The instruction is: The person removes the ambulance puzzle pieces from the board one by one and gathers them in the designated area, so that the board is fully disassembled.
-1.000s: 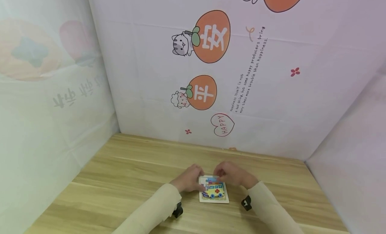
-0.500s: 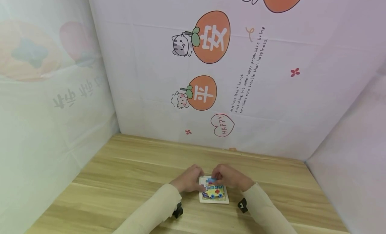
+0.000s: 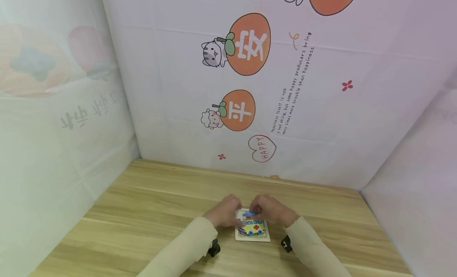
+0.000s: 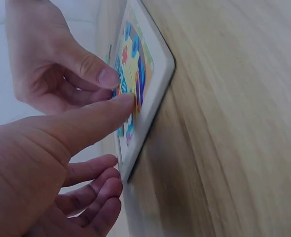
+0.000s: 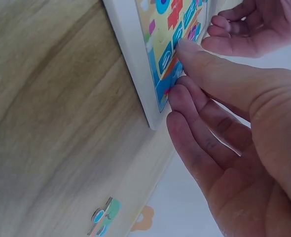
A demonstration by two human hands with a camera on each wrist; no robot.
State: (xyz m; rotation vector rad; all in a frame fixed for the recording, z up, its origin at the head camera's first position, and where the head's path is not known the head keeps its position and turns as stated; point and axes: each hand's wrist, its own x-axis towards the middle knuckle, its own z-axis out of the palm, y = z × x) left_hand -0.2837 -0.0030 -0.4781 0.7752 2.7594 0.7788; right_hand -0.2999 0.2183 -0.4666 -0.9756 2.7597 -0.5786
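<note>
A small white-rimmed jigsaw board [image 3: 265, 237] with a yellow ambulance picture lies flat on the wooden table. My left hand [image 3: 225, 211] holds its left side, thumb laid over the picture; in the left wrist view the other fingertips [image 4: 117, 160] curl at the board's edge. At the far part of the board my right hand [image 3: 272, 209] pinches a blue puzzle piece [image 3: 248, 214] between thumb and finger. The right wrist view shows the right thumb [image 5: 195, 57] against the picture. My fingers cover much of that piece, so whether it is seated cannot be told.
A small green-and-blue cut-out piece [image 5: 105, 217] lies on the table beyond the board, hidden behind the right hand in the head view. Printed white sheeting [image 3: 171, 110] walls the table at the back and both sides.
My right hand has shifted slightly left over the top of the board, along with its forearm. The left hand keeps its hold, and the board stays nearly in place.
</note>
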